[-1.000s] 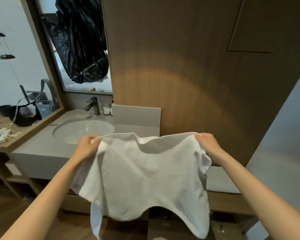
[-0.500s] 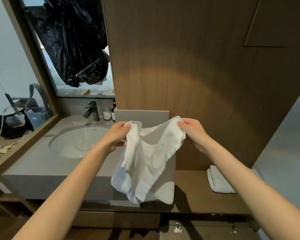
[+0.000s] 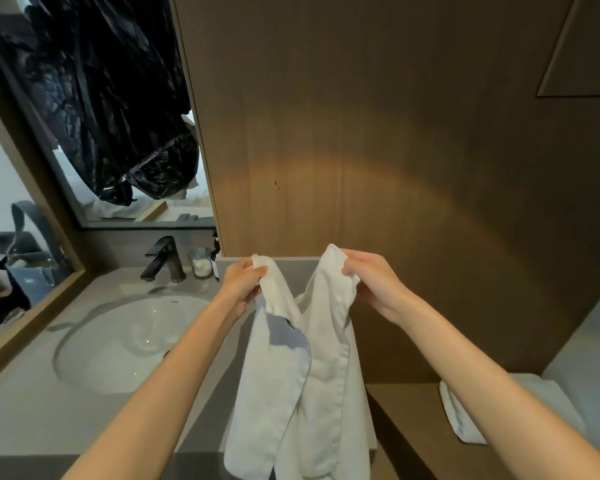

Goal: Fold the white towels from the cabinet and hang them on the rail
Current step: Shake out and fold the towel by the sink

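Wood panelling (image 3: 395,133) fills the centre and upper right of the frame, with a warm arc of light across it. At the upper left, a crumpled black plastic bag (image 3: 111,98) covers much of a mirror (image 3: 146,209).

The grey bench (image 3: 25,420) takes up the lower left, and a round white sink (image 3: 125,341) is sunk into it.

At centre bottom hangs the white towel (image 3: 319,368). I hold it up in front of me, over the right end of the bench. It is doubled lengthwise, so two long flaps fall side by side, and its lower end runs out of the bottom of the frame.

My left hand (image 3: 243,285) pinches one top corner between thumb and curled fingers. My right hand (image 3: 371,282) grips the other top corner, fingers curled round the cloth. The two hands are near each other, with a dip of towel between them.

At the lower right a low wooden shelf (image 3: 406,420) carries a second white towel (image 3: 465,420), folded flat and partly hidden behind my right forearm.

Behind the sink stands a dark faucet (image 3: 161,259), and just to its right a small glass jar (image 3: 201,263).
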The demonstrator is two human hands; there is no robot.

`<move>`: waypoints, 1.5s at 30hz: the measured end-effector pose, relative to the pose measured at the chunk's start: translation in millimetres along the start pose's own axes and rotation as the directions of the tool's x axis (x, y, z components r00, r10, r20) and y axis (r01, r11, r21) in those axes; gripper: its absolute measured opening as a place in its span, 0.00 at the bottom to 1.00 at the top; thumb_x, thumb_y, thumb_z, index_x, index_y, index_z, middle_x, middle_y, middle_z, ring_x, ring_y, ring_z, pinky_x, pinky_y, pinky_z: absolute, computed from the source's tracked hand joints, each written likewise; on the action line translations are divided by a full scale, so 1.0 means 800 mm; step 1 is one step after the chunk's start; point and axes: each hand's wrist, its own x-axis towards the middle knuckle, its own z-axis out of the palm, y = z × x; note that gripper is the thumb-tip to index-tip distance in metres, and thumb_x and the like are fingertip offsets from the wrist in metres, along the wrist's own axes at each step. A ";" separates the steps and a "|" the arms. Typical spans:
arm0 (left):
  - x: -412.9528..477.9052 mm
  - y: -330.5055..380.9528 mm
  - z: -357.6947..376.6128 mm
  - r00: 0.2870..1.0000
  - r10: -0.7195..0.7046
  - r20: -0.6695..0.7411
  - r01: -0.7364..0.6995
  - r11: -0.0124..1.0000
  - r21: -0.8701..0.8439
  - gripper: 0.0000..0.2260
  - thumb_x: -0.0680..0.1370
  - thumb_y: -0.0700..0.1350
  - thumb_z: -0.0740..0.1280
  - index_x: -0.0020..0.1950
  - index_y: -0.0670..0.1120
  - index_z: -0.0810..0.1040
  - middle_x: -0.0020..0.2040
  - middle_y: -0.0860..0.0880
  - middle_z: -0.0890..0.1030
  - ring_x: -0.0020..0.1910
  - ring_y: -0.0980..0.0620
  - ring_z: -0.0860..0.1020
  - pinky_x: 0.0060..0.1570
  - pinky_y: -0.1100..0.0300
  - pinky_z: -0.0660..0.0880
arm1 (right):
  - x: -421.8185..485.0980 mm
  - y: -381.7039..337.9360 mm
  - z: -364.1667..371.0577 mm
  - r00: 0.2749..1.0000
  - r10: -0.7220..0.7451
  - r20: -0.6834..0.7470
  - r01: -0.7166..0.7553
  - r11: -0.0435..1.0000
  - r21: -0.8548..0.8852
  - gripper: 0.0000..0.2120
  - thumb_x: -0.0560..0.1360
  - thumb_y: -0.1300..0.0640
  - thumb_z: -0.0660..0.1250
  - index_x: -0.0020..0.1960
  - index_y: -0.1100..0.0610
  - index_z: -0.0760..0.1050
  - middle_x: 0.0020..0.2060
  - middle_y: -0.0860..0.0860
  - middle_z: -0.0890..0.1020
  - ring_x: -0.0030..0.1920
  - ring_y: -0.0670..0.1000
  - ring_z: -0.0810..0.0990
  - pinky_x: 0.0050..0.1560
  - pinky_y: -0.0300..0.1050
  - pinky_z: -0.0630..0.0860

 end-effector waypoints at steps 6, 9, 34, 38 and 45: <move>0.065 -0.055 -0.016 0.997 -0.076 0.002 0.076 0.995 -0.059 0.31 0.77 0.31 0.65 0.77 0.43 0.56 0.69 0.37 0.71 0.52 0.48 0.77 0.55 0.58 0.73 | 0.067 0.071 0.023 0.956 0.280 0.088 -0.287 0.955 0.075 0.26 0.75 0.68 0.61 0.71 0.51 0.70 0.51 0.53 0.76 0.39 0.49 0.72 0.34 0.39 0.70; 0.080 -0.111 -0.022 0.990 -0.116 0.085 0.105 0.986 0.131 0.29 0.78 0.36 0.67 0.77 0.45 0.60 0.74 0.42 0.65 0.68 0.45 0.70 0.59 0.54 0.72 | 0.085 0.124 0.036 0.930 0.366 0.027 -0.367 0.929 0.052 0.26 0.77 0.70 0.60 0.73 0.55 0.66 0.51 0.56 0.78 0.30 0.48 0.70 0.34 0.43 0.70; 0.147 -0.241 0.000 0.908 -0.404 0.107 0.387 0.910 0.150 0.19 0.72 0.56 0.73 0.56 0.45 0.81 0.50 0.43 0.82 0.50 0.43 0.80 0.57 0.46 0.78 | 0.101 0.233 0.110 0.969 0.235 -0.077 -0.172 0.416 -0.893 0.23 0.82 0.48 0.50 0.76 0.45 0.49 0.63 0.57 0.75 0.58 0.65 0.75 0.54 0.54 0.70; 0.148 -0.242 0.001 0.902 -0.416 0.111 0.408 0.908 0.091 0.12 0.72 0.51 0.74 0.48 0.44 0.83 0.44 0.42 0.83 0.47 0.42 0.81 0.53 0.50 0.79 | 0.118 0.222 0.112 0.966 0.212 -0.149 -0.213 0.327 -0.921 0.32 0.80 0.37 0.51 0.77 0.50 0.47 0.58 0.56 0.79 0.55 0.62 0.78 0.46 0.50 0.67; 0.133 -0.234 -0.015 0.894 -0.372 0.249 0.383 0.924 0.003 0.12 0.72 0.49 0.75 0.46 0.40 0.84 0.42 0.41 0.83 0.44 0.43 0.80 0.50 0.49 0.78 | 0.127 0.203 0.117 0.957 0.001 -0.291 -0.274 0.338 -0.900 0.17 0.83 0.50 0.50 0.70 0.55 0.62 0.50 0.57 0.82 0.49 0.61 0.80 0.39 0.48 0.66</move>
